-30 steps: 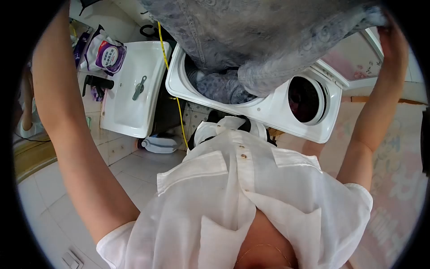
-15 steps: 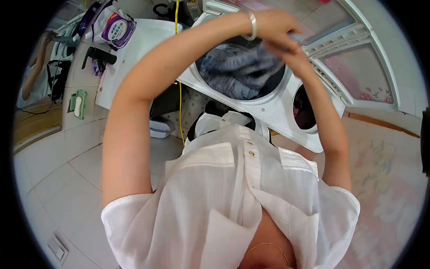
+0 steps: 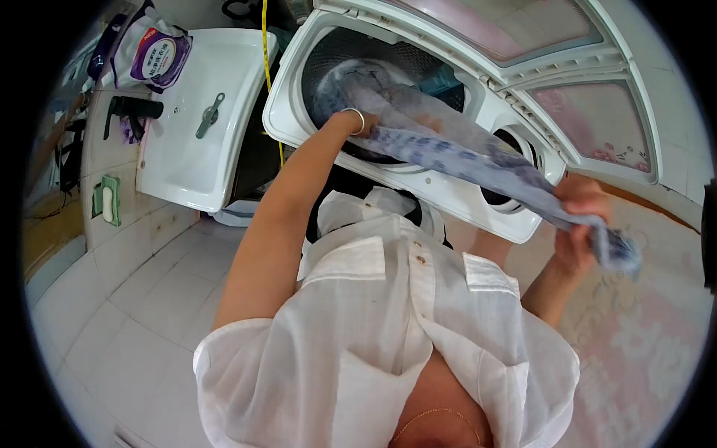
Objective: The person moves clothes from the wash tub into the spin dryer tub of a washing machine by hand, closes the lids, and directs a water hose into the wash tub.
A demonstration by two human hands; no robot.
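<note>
A long, sheer, pale blue-and-white patterned cloth (image 3: pixel 463 157) stretches out of the large round tub of a twin-tub washing machine (image 3: pixel 407 173). My right hand (image 3: pixel 581 213) is wrapped round its far right part, beyond the machine's right end, and a bunched tip hangs past the fingers. My left hand (image 3: pixel 364 124), with a white bangle at the wrist, is at the cloth's edge over the big tub. Its fingers are mostly covered by the sheer fabric, which it appears to grip. More of the cloth lies bunched inside the tub.
Both lids (image 3: pixel 590 123) stand raised behind the machine. The smaller round opening (image 3: pixel 502 197) is partly under the cloth. At left are a white sink (image 3: pixel 196 160), a purple-and-white detergent bag (image 3: pixel 153 56), a black faucet (image 3: pixel 134 107) and a green soap dish (image 3: pixel 109 200). A yellow hose (image 3: pixel 267 67) runs between.
My hands, earlier close together above the tub with bunched cloth, have moved apart. The right hand has pulled the cloth right and toward me; the left has lowered leftward. The view has shifted.
</note>
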